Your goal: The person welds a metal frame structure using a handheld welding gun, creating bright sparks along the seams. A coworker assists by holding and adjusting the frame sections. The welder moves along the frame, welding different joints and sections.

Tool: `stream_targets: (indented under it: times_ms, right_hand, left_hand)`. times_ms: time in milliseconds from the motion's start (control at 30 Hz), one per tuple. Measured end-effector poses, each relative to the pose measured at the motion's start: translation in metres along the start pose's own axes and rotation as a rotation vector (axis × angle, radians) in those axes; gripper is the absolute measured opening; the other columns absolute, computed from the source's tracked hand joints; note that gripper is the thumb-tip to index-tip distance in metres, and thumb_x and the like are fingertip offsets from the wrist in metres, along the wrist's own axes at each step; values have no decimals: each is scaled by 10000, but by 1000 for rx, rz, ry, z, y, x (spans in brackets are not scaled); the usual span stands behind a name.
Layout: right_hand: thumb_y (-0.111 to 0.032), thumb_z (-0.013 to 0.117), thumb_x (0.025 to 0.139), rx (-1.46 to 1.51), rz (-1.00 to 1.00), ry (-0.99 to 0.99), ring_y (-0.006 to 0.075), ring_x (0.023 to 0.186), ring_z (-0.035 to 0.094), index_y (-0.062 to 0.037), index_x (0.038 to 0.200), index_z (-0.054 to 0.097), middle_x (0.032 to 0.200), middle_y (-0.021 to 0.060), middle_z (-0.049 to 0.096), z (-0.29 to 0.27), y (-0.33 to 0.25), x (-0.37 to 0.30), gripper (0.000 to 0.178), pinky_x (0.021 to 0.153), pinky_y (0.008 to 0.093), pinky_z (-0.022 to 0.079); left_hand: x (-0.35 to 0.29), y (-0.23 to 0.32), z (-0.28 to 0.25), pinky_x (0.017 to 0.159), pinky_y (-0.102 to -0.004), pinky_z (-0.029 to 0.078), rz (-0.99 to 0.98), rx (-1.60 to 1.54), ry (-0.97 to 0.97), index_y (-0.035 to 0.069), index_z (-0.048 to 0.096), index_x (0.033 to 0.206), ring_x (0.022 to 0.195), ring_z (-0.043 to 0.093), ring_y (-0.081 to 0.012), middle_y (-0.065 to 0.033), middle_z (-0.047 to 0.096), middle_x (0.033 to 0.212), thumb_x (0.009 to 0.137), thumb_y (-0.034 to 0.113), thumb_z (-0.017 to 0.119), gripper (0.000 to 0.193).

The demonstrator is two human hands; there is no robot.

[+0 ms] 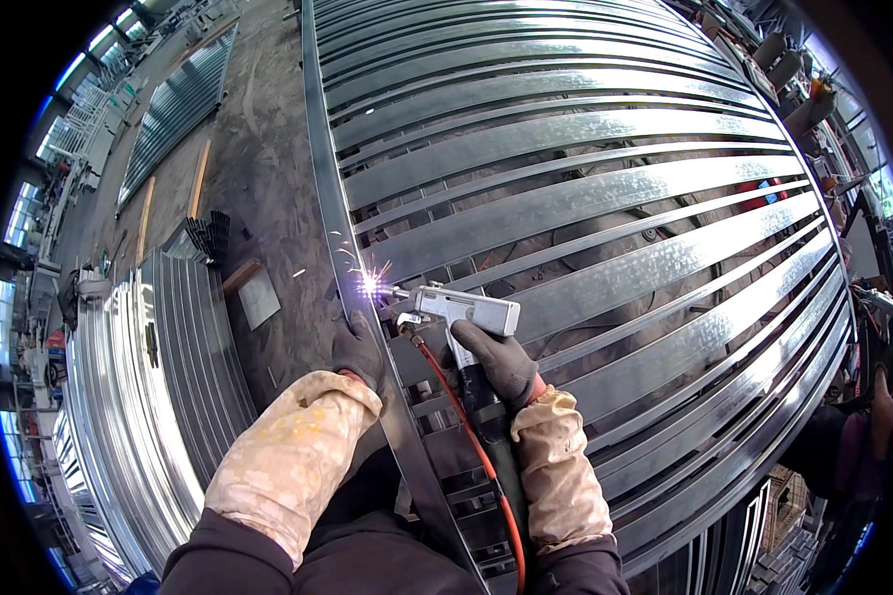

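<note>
A silver pistol-shaped welding gun [476, 311] is in my right hand [501, 365], whose dark-gloved fingers are wrapped around its grip. The nozzle points left, and a bright violet-white spark [370, 285] with orange streaks flares at its tip, on the side rail [319, 149] of a large slatted metal frame. Just nearer than the spark, my left hand [358, 349], also in a dark glove, is closed at the rail's outer edge; its fingers are partly hidden. From the gun's underside, an orange-red hose [474, 443] and a black cable run back beside my right forearm.
Many shiny slats [566, 188] cross the frame to the right, with cables on the floor below. At left lies a stack of ribbed metal profiles [134, 377], near a small pale plate [259, 299]. Another slatted panel [181, 109] lies farther off. A person's hand [884, 407] shows at far right.
</note>
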State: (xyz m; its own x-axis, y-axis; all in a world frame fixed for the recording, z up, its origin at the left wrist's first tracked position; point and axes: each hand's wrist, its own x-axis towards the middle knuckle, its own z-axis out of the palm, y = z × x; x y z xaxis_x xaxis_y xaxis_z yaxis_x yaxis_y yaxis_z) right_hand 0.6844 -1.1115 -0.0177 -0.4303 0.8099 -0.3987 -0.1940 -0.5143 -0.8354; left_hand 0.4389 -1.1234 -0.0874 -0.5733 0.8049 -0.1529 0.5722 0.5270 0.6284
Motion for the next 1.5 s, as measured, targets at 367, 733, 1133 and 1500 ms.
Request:
stream_targets:
  times_ms: [367,733,1133,1500]
  right_hand:
    - [-262,629,945,-36,-74,-5,107,922,569,28,1093,644,981,19,656,-3,5,-3,325,825,286,474]
    - [-239,623,952,73,10,10,125,970,572,28,1158,622,1048,32,654,-1,2,-8,337,871,293,469]
    - [-250,606,960,-39,-113,24,116,892,592,24,1118,630,980,33,658,-1,0,-22,317,792,284,483]
    - [-233,590,960,-9,45,19,115,861,586,22,1062,638,935,28,651,-4,0,-34,279,768,286,479]
  left_hand:
    - [1,-3,1,897,-509,444,-26,-41,-26,-25,570,1190,1077,559,-482,-309,614,1119,1003,414,357,523]
    - [2,-3,3,884,-512,449,-23,-40,-30,-23,558,1217,1073,561,-487,-311,617,1116,1004,422,353,535]
    - [-1,-1,2,853,-470,476,38,-67,8,-65,614,1129,1031,600,-451,-301,638,1084,1015,345,371,490]
    - [2,0,1,859,-473,476,-4,-7,-1,-55,621,1112,1048,594,-447,-297,636,1082,1018,370,347,514]
